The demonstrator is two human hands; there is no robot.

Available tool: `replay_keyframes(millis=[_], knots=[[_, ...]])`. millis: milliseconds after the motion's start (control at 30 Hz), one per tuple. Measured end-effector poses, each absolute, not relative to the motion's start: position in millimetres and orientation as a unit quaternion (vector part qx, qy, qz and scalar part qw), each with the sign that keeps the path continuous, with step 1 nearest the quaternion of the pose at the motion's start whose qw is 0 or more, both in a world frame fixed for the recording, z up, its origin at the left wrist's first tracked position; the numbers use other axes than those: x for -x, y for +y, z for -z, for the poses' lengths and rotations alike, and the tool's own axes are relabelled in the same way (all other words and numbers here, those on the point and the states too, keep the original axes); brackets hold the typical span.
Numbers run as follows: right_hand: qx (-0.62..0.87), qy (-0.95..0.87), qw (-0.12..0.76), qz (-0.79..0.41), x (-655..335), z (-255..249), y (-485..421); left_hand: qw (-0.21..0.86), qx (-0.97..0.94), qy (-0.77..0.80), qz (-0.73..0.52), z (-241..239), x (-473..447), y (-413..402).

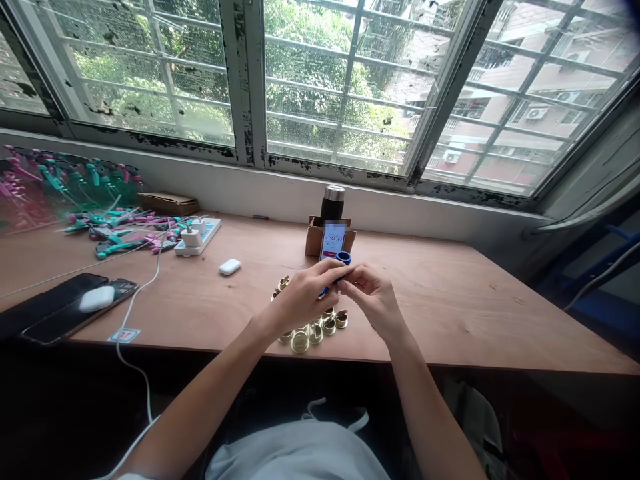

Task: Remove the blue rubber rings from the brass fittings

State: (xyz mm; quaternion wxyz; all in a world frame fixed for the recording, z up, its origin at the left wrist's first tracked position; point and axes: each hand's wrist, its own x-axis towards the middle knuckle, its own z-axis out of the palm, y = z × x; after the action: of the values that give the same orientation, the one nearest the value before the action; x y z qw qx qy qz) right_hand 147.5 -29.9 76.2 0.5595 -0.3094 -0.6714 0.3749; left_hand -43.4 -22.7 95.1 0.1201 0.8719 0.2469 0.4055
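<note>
My left hand (306, 288) and my right hand (374, 293) meet above the table, with fingertips pinched together. Between them is a small dark piece, mostly covered by the fingers, so its kind cannot be made out. Just beyond the fingertips shows a round blue ring-shaped piece (343, 257); whether the hands touch it is unclear. A bit of blue also peeks out under my left fingers. Below and behind my left hand lie several gold-coloured round metal pieces (300, 343), some with raised curved parts, partly hidden by the hand.
A phone (333, 241) with a lit screen leans on a cardboard box (314, 239) holding a black bottle (332, 205). Leftward are a white earbud case (230, 267), a power strip (206, 235), a pile of pliers (107, 248), dark phones (55, 307) and a white cable (131, 310).
</note>
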Motion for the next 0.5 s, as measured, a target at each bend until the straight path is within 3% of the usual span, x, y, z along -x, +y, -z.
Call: replay_keyframes(millis=[500], knots=[[0.287,-0.642,0.541,-0.461,-151.1,-78.4,-31.3,0.131,-0.87,0.231,-0.415,-101.5,46.8,-25.9]])
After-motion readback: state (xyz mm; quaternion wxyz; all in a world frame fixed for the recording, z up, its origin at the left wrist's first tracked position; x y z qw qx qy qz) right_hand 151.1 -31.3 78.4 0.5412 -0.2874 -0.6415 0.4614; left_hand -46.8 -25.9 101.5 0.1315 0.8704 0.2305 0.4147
